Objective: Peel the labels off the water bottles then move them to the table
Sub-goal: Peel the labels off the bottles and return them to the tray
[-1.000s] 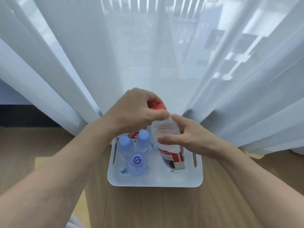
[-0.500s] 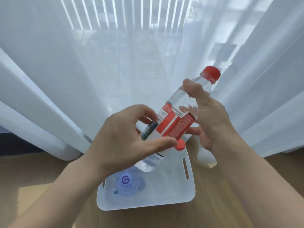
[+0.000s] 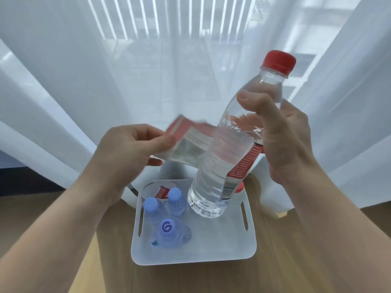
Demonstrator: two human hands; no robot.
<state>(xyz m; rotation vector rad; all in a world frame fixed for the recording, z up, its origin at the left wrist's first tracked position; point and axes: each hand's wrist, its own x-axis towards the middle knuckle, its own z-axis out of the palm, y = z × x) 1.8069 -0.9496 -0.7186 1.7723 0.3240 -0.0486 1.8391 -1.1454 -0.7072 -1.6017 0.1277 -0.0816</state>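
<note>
A wooden surface (image 3: 169,280) carries a white tray (image 3: 190,261) at lower centre. Above it, the left grip (image 3: 124,153) pinches the half-peeled label (image 3: 190,144), thin and likely to tear. The right grip (image 3: 283,140) clasps the full, probably slippery bottle (image 3: 213,187) at mid-right, before sheer curtains (image 3: 63,81).

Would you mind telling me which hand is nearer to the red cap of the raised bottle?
Right. The right hand grips the bottle just below the red cap; the left hand pinches the label, lower and further left.
</note>
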